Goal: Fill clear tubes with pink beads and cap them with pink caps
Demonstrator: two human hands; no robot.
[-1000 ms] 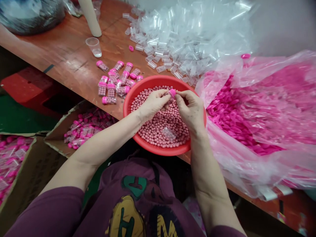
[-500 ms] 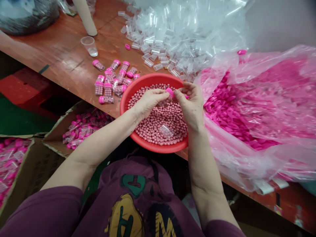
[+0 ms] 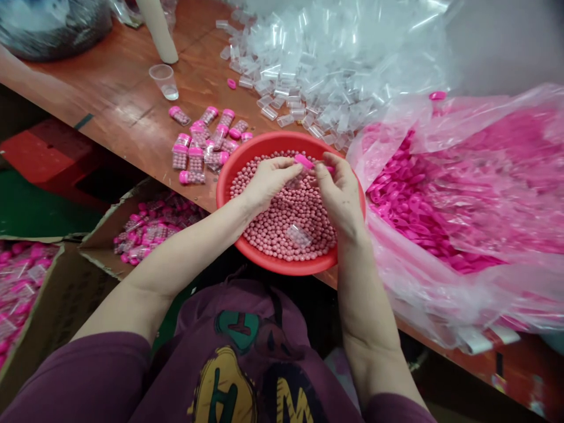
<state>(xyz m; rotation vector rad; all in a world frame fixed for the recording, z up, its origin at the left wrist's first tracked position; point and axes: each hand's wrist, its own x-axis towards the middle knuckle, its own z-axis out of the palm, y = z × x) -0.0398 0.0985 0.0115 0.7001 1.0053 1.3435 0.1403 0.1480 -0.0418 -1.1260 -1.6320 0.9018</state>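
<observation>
Over the red basin (image 3: 291, 267), my left hand (image 3: 269, 182) pinches a small clear vial with a pink cap (image 3: 304, 161) at its top; fingers partly hide the vial. My right hand (image 3: 341, 194) is just right of it, thumb and fingers closed on another bit of pink (image 3: 330, 169) that looks like a cap, mostly hidden. Pink beads (image 3: 282, 229) fill the basin, and a clear empty-looking vial (image 3: 299, 235) lies on them. Left of the basin, several filled vials with pink caps (image 3: 195, 160) are scattered on the wooden table (image 3: 118, 88).
A heap of clear vials (image 3: 286, 76) covers the back of the table. At the right lies an open plastic bag of pink caps (image 3: 400, 205). A clear cup (image 3: 164, 82) stands back left. Below the table edge, cardboard boxes (image 3: 99, 235) hold filled vials.
My right hand has drawn slightly away from the capped vial, its thumb now off the cap. The cap in my left hand is tilted differently. The whole view has shifted slightly.
</observation>
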